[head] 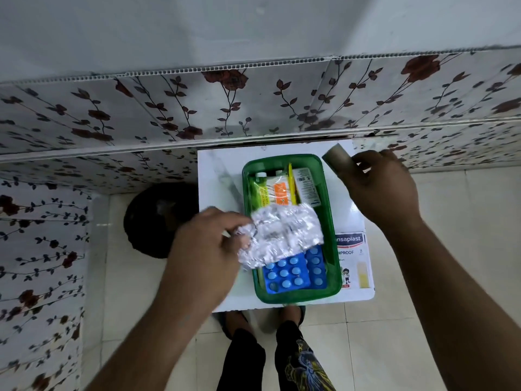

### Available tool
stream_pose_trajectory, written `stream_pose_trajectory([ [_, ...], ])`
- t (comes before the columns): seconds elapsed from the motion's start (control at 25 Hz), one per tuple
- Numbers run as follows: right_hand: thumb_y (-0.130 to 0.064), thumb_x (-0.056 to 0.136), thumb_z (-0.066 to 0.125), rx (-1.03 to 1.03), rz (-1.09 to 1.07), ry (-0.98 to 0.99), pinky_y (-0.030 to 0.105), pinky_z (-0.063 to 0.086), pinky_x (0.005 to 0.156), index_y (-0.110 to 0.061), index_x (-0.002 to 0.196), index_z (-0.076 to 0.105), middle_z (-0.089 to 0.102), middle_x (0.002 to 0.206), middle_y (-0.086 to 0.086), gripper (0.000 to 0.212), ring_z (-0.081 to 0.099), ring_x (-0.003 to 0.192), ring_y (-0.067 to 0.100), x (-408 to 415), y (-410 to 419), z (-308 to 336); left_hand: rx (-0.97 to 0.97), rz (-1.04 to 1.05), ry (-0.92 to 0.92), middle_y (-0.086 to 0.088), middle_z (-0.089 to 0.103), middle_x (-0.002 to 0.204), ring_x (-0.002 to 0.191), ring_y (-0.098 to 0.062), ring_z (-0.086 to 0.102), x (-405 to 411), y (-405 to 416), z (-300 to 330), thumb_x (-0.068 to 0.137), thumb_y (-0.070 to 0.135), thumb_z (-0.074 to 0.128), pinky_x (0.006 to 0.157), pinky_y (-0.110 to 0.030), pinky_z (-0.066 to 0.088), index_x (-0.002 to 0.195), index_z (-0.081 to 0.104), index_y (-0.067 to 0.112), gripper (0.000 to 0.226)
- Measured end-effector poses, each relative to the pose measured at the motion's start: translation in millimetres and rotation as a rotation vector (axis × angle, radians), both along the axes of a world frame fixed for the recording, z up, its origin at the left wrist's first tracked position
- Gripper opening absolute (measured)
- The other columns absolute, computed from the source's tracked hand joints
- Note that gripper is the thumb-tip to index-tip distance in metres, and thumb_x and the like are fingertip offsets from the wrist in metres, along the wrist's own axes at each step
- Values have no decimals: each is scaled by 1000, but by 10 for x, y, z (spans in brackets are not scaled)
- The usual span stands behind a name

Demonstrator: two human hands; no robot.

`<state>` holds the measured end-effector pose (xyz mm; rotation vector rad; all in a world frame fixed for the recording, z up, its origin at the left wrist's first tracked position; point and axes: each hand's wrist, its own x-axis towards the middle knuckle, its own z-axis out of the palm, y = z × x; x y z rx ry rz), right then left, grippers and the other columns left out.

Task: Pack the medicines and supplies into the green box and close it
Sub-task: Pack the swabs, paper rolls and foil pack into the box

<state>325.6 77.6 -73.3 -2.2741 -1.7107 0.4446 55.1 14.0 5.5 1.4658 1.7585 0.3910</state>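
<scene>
Left hand pinching silver blister strip over green box | right hand clasping brown roll beside box | sitting on white table, blue pill strips lying inside.

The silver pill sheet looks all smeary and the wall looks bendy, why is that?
Head view: the silver pill sheet in the left hand is motion-blurred and glinting; the flowered wall panel bows because the lens is wide-angle; the blue pill strips in the green box look sharp.
</scene>
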Motion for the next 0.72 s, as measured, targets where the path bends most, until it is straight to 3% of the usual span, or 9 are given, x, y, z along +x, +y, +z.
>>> stream_pose_trajectory([
  [0.12,-38,84,68,8,-31,78,32,48,71,-17,115,70,66,108,8,38,65,86,29,1,-191,174,36,-302,208,0,61,95,84,-23,63,387,-185,-98,80,3,61,69,-31,46,102,72,24,33],
  [0.24,-34,82,69,34,-43,97,34,50,74,-19,114,70,66,108,6,36,66,87,27,-5,-281,249,-92,-521,479,-4,56,101,88,-29,64,538,-179,-189,78,-1,52,64,-32,38,102,64,19,33],
  [0.36,-34,80,70,45,-47,102,34,51,75,-20,113,70,66,107,5,35,66,88,26,15,-317,276,9,-681,596,-5,60,70,62,-29,61,570,-199,-183,55,-6,66,50,-30,34,68,67,15,26],
  [0.4,-33,80,71,46,-44,111,34,51,75,-20,113,69,66,107,5,36,66,88,26,20,-330,285,87,-704,625,-5,59,64,63,-29,58,583,-209,-188,51,-8,62,52,-30,35,61,66,14,24],
  [0.52,-32,79,72,35,-2,161,30,49,74,-21,114,69,66,105,3,36,66,88,23,-29,-369,350,60,-739,683,-7,57,95,99,-31,47,566,-278,-247,73,-1,54,75,-38,34,84,69,12,24],
  [0.64,-32,80,74,19,83,227,26,42,71,-21,113,70,64,101,0,35,63,85,17,-153,-436,482,222,-659,603,-5,57,90,90,-28,48,437,-228,-233,71,10,70,72,-38,37,82,72,14,12],
  [0.72,-32,78,75,-17,154,322,27,44,71,-23,112,70,64,100,-3,35,63,84,13,-268,-478,572,299,-435,358,-2,59,86,82,-19,49,281,-162,-258,79,12,68,69,-33,39,91,74,17,14],
])
